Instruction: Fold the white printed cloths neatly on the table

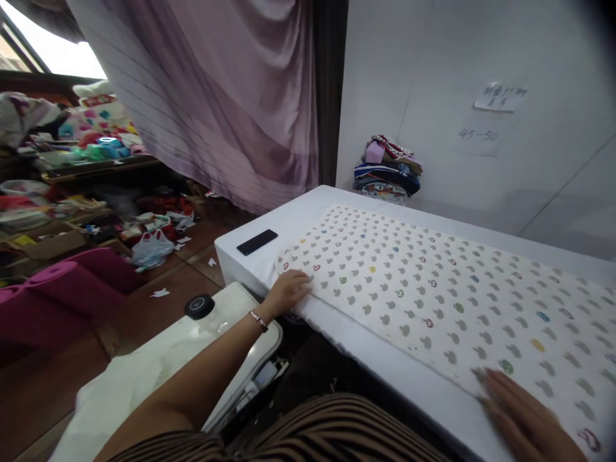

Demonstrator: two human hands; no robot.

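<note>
A white cloth printed with grey rabbit heads and small coloured motifs point(385, 276) lies spread flat over a white-covered table point(346, 327). My left hand point(287, 292), with a bracelet at the wrist, is at the cloth's near edge by its left end. Its fingers are bent and pressed together on that edge; the thumb is partly hidden. Farther right along the same edge, my right hand point(524, 410) rests on the cloth with its fingers stretched out, slightly blurred and cut off by the frame. Beyond my left hand, a black phone point(257, 242) lies on the table.
At the left stands a white stool-like surface point(144, 359) with a black-lidded clear container point(199, 307). A pink roll point(52, 289) and a plastic bag point(151, 249) lie on the tiled floor. Folded fabrics point(387, 168) are stacked by the wall, beside a purple curtain point(240, 96).
</note>
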